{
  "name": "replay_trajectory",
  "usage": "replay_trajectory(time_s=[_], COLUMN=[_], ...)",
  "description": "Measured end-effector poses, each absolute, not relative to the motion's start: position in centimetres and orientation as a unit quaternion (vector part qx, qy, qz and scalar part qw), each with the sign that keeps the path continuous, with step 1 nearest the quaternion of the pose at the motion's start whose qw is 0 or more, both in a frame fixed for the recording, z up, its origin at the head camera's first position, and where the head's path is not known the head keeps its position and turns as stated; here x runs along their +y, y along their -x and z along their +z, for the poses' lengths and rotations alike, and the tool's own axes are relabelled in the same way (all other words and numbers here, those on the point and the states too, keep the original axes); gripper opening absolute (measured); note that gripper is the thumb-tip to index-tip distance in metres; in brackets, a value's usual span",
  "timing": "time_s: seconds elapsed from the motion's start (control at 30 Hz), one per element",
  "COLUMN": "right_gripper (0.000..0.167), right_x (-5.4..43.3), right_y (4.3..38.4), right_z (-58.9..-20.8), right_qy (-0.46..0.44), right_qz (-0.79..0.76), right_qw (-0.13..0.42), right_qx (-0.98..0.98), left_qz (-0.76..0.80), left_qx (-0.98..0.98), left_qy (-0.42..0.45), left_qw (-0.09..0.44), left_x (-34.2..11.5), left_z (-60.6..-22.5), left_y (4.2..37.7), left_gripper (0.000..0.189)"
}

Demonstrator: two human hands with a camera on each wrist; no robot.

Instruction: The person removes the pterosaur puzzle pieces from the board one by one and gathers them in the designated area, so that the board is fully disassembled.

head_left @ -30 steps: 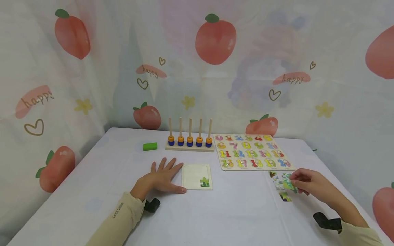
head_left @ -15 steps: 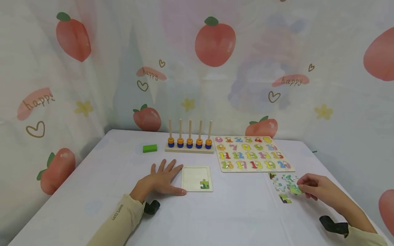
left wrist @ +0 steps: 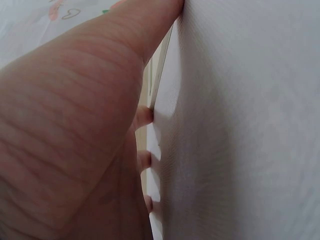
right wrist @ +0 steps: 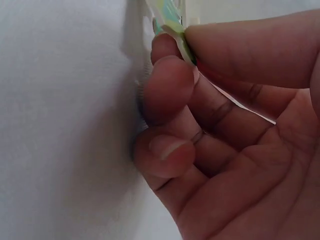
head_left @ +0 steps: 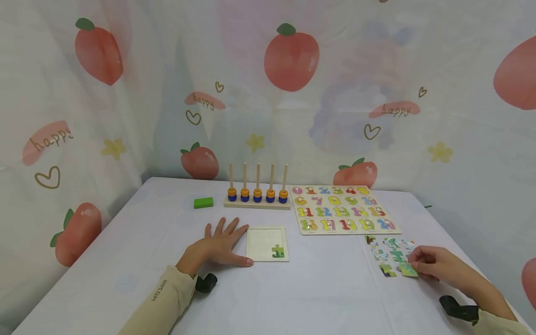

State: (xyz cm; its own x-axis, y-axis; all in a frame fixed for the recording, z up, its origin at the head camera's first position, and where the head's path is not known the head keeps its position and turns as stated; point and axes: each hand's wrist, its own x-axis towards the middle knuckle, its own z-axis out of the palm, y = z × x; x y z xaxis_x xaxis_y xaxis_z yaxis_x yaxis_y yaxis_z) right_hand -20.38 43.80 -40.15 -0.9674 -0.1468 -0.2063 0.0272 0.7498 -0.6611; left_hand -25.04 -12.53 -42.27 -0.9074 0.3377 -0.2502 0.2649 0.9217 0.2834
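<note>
My left hand [head_left: 219,246] lies spread on the table, thumb and index fingertips right at the left edge of a square wooden puzzle tray [head_left: 259,239]. One green jigsaw piece [head_left: 278,251] sits in the tray's lower right corner. At the right, my right hand [head_left: 437,265] pinches a light green puzzle piece [head_left: 407,269] between thumb and fingers; the right wrist view shows this piece [right wrist: 175,35] tilted between the fingertips. Around it lie several loose puzzle pieces [head_left: 381,255], one of them yellow-green and dark [head_left: 387,270].
A wooden number board [head_left: 345,211] lies behind the loose pieces. Left of it stands a peg stand [head_left: 257,204] with orange and blue beads. A green block [head_left: 203,203] rests farther left. Fruit-print cloth [head_left: 293,116] hangs behind the table.
My right hand has moved right and toward me with the green piece, uncovering more of the loose pieces. The left hand stays in place by the tray.
</note>
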Motion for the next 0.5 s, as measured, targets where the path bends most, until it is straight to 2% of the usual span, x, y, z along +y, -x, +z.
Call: replay_trajectory(time_s=[0.17, 0.5], right_gripper=[0.008, 0.003], right_x=[44.02, 43.81], right_y=[20.33, 20.54], right_z=[-40.38, -40.69], right_qy=[0.044, 0.055], right_qz=[-0.342, -0.294], right_qw=[0.129, 0.104], right_qx=[0.93, 0.949], left_qz=[0.119, 0.118], left_qx=[0.969, 0.97], left_qy=[-0.155, -0.155], left_qw=[0.148, 0.146], left_x=[-12.53, -12.48], left_z=[-42.31, -42.11], left_y=[24.97, 24.86], left_gripper=[0.11, 0.11])
